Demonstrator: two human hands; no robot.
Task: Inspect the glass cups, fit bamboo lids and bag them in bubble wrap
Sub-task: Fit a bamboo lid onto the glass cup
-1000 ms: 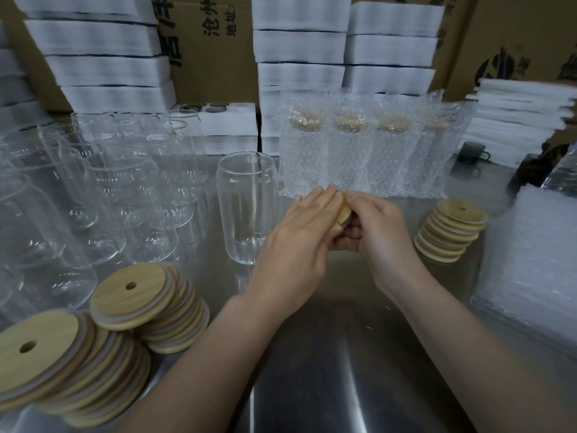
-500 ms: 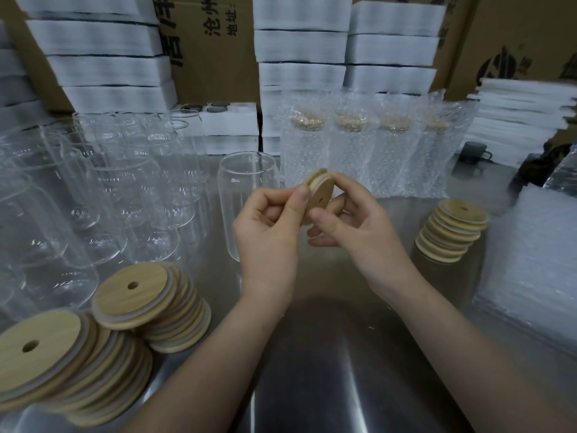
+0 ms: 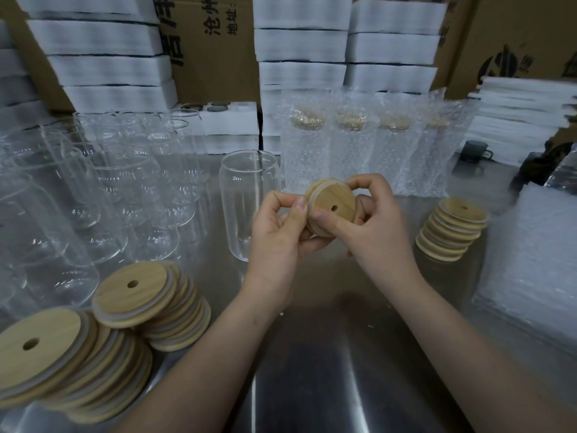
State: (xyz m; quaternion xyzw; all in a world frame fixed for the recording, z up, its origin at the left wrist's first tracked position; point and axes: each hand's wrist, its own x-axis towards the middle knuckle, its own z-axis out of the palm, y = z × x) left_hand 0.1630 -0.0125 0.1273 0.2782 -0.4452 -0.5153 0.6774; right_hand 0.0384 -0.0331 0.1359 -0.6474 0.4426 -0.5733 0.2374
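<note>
A round bamboo lid (image 3: 332, 203) with a small centre hole is held up between both hands, its flat face turned toward me. My right hand (image 3: 371, 226) pinches it by thumb and fingers; my left hand (image 3: 281, 226) touches its left rim with thumb and forefinger. Just behind my left hand stands an empty glass cup (image 3: 248, 195) upright on the steel table (image 3: 327, 354). Several lidded cups in bubble wrap bags (image 3: 371, 145) stand in a row beyond.
Many bare glass cups (image 3: 103, 189) crowd the left. Leaning piles of bamboo lids (image 3: 125, 307) lie at the front left, and a smaller lid stack (image 3: 452, 228) at the right. Flat bubble wrap bags (image 3: 530, 260) lie far right. White foam blocks (image 3: 299, 45) and cartons line the back.
The lid was hidden between my closed hands low over the table. Both hands rose and turned it, so its holed face now shows toward me.
</note>
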